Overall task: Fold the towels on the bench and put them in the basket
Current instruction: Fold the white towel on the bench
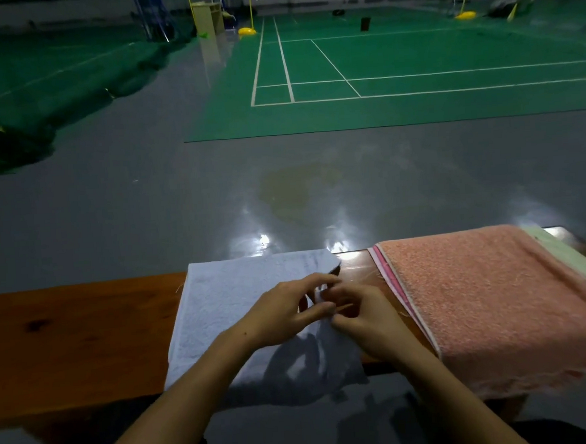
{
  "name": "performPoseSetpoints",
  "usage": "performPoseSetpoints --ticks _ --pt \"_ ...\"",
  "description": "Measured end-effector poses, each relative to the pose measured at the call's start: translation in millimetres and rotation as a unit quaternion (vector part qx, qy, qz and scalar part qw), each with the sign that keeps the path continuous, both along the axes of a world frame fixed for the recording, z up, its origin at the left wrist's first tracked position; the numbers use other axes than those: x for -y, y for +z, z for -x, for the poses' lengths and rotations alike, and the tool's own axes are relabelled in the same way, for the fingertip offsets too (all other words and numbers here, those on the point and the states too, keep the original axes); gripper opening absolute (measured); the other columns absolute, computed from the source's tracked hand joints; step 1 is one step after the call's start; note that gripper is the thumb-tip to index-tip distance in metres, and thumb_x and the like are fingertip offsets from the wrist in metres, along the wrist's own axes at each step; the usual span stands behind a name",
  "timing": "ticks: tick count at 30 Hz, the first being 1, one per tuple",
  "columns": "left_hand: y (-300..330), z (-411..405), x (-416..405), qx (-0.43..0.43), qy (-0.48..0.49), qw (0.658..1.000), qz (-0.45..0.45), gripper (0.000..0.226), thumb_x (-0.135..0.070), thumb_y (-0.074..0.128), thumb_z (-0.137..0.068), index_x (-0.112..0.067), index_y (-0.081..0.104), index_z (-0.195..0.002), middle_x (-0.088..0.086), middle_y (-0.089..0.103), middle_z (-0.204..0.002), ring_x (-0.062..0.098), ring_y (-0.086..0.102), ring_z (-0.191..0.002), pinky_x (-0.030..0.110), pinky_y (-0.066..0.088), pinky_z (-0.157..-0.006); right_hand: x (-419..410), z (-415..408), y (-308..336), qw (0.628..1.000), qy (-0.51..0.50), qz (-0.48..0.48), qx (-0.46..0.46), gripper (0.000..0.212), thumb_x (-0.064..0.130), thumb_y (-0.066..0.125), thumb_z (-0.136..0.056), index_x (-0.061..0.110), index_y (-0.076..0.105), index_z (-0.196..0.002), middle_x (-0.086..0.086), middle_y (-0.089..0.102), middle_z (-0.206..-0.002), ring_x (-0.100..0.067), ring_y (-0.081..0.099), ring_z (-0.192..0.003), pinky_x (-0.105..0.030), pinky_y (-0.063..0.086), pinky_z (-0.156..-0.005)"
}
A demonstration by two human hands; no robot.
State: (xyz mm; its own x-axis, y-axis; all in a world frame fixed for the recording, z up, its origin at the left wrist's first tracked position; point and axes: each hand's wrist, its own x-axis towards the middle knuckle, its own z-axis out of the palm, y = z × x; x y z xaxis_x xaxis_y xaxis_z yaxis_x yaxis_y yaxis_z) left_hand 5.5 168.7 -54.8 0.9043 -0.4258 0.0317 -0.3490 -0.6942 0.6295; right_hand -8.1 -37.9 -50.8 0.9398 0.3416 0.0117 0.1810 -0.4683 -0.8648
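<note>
A light blue towel [227, 294] lies spread across the wooden bench [75, 334], its near edge hanging over the front. My left hand [286, 311] and my right hand [362, 317] meet at the towel's right edge, and both pinch the cloth there between thumb and fingers. To the right lies a pink towel [488, 299] on top of a striped pink one [387, 277] and a pale green one [561, 253]. No basket is in view.
The bench's left part is bare wood. Beyond the bench is glossy grey floor [180, 201], then a green badminton court [413, 77] with white lines, yellow posts and a net at the far end.
</note>
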Motion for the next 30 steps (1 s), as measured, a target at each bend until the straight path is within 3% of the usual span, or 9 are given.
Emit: performPoseSetpoints --ticks 3,6,10,12,16,19,21,25,30 --pt "0 -5 -9 -0.034 -0.011 0.999 0.001 0.039 -0.066 0.058 -0.093 -0.042 0.064 -0.123 -0.02 0.067 -0.108 0.003 0.064 -0.095 0.035 0.059 -0.09 -2 -1 3 1.0 0.006 -0.006 0.009 0.034 0.017 0.077 -0.093 0.025 0.072 -0.126 0.014 0.073 -0.115 0.003 0.068 -0.109 -0.021 0.059 -0.093" --pt "1 -9 -15 -0.048 -0.017 0.999 -0.002 0.036 -0.066 0.06 -0.089 -0.04 0.069 -0.112 -0.024 0.066 -0.101 0.001 0.064 -0.095 0.034 0.06 -0.09 1 -1 5 1.0 0.006 -0.027 0.009 0.033 0.029 0.081 -0.09 0.025 0.072 -0.122 0.014 0.074 -0.112 0.0 0.069 -0.106 -0.022 0.06 -0.09" --pt "2 -11 -22 -0.028 -0.021 0.999 -0.011 0.006 -0.047 0.07 -0.094 -0.043 0.067 -0.098 -0.026 0.065 -0.096 0.001 0.064 -0.093 0.03 0.06 -0.089 6 0 5 0.999 0.008 -0.041 -0.023 0.038 0.025 0.084 -0.087 0.025 0.069 -0.122 0.01 0.074 -0.113 -0.001 0.07 -0.107 -0.024 0.061 -0.09" --pt "4 -12 -27 -0.028 -0.015 0.999 0.006 0.008 -0.039 0.072 -0.095 -0.045 0.066 -0.095 -0.024 0.066 -0.096 0.0 0.064 -0.095 0.025 0.059 -0.087 10 2 5 0.998 0.022 -0.035 -0.048 0.042 0.024 0.086 -0.086 0.026 0.066 -0.123 0.011 0.072 -0.116 -0.001 0.069 -0.108 -0.024 0.06 -0.09" --pt "12 -8 -39 -0.035 0.0 0.998 0.045 0.012 -0.036 0.072 -0.095 -0.047 0.067 -0.094 -0.023 0.069 -0.097 0.001 0.065 -0.099 0.02 0.058 -0.086 14 8 0 0.993 0.074 0.036 -0.088 0.043 0.036 0.084 -0.085 0.029 0.065 -0.123 0.011 0.072 -0.117 -0.003 0.069 -0.106 -0.029 0.061 -0.09" --pt "18 -5 -49 -0.039 0.01 0.997 0.06 0.005 -0.038 0.072 -0.095 -0.042 0.069 -0.095 -0.023 0.069 -0.094 0.004 0.066 -0.099 0.021 0.058 -0.086 13 13 -2 0.988 0.099 0.073 -0.089 0.023 0.041 0.079 -0.09 0.025 0.071 -0.105 0.001 0.074 -0.095 -0.012 0.072 -0.086 -0.03 0.062 -0.076" --pt "23 -3 -56 -0.044 0.016 0.996 0.076 0.003 -0.041 0.072 -0.094 -0.039 0.071 -0.096 -0.022 0.07 -0.095 0.008 0.067 -0.099 0.024 0.06 -0.087 12 15 -2 0.986 0.111 0.083 -0.093 0.021 0.041 0.075 -0.093 0.02 0.072 -0.095 -0.005 0.073 -0.087 -0.019 0.071 -0.077 -0.028 0.059 -0.069" --pt "37 3 -70 -0.05 0.03 0.99 0.129 0.018 -0.039 0.073 -0.094 -0.022 0.075 -0.1 -0.009 0.071 -0.093 0.019 0.069 -0.094 0.033 0.061 -0.086 10 14 -2 0.989 0.097 0.085 -0.066 0.016 0.039 0.075 -0.093 0.023 0.075 -0.091 0.004 0.076 -0.088 -0.012 0.074 -0.084 -0.038 0.064 -0.078" --pt "58 15 -80 -0.095 0.05 0.965 0.237 0.02 -0.027 0.073 -0.094 -0.008 0.075 -0.1 0.01 0.072 -0.095 0.031 0.071 -0.098 0.037 0.062 -0.088 -6 14 2 0.997 0.06 0.039 0.009 0.01 0.037 0.078 -0.088 0.027 0.076 -0.088 0.011 0.075 -0.087 -0.007 0.072 -0.085 -0.037 0.062 -0.076"
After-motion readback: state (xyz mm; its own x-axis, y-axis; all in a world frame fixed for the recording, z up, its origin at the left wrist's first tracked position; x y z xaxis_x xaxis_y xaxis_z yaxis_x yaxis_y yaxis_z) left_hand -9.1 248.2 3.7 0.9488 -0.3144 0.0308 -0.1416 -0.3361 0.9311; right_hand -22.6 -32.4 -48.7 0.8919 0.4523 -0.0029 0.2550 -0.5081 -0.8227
